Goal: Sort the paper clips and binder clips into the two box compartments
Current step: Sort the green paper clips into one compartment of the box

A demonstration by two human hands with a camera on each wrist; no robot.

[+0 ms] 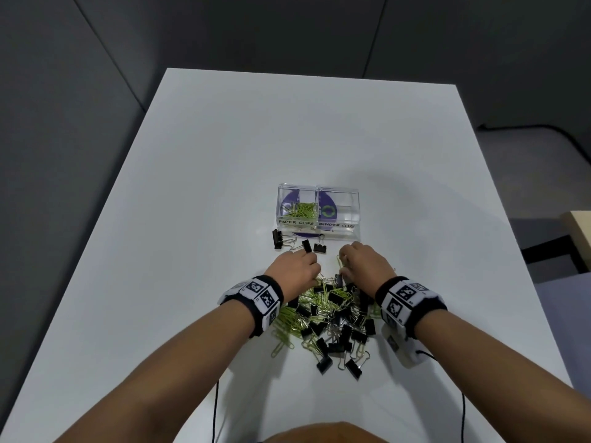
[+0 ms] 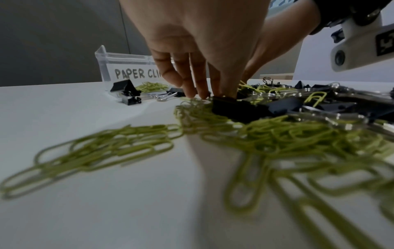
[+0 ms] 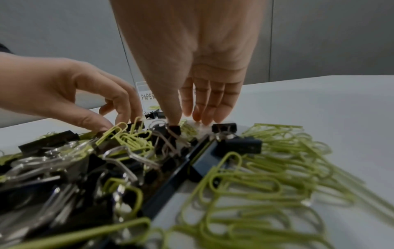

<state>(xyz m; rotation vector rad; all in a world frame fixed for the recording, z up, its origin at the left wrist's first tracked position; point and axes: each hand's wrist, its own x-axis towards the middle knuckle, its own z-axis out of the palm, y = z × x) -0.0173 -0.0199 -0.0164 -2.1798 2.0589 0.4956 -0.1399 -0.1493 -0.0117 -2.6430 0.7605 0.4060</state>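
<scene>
A clear two-compartment box (image 1: 319,189) stands mid-table. Its left half, labelled PAPER CLIPS (image 2: 127,74), holds green paper clips (image 1: 300,211); the BINDER CLIPS half (image 1: 339,212) looks empty. A mixed pile (image 1: 329,314) of green paper clips and black binder clips lies in front of me. My left hand (image 1: 315,266) reaches down at the pile's far left edge, its thumb and fingers (image 2: 229,87) closing on a black binder clip (image 2: 232,106). My right hand (image 3: 185,121) points down beside it with nearly straight fingers. Its thumb tip touches a black clip (image 3: 173,130), and green paper clips lie under the fingertips.
Three black binder clips (image 1: 306,246) lie loose between the box and my hands. Bare white table (image 1: 192,219) spreads to the left, right and beyond the box. A wooden corner (image 1: 580,228) shows past the table's right edge. Wrist cables trail towards me.
</scene>
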